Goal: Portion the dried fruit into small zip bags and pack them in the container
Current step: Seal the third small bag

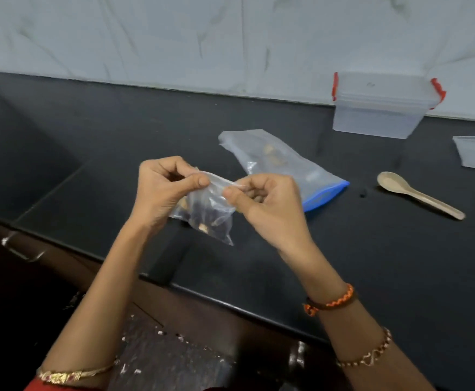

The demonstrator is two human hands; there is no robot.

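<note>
Now, your hands: your left hand [166, 190] and right hand [264, 201] each pinch the top edge of the small zip bag [206, 213], thumb against curled fingers.
Small bag: held above the black counter [343, 263], dried fruit inside.
Behind: large blue-zip bag [281, 167], spoon [416, 194], lidded container [382, 108] by the wall.

The left hand [164, 190] has a gold bangle [72, 376] on its forearm above a red sleeve [61, 386]. The right hand [270, 204] has an orange-brown thread band [330, 301] and a beaded gold bracelet [367, 355].
</note>
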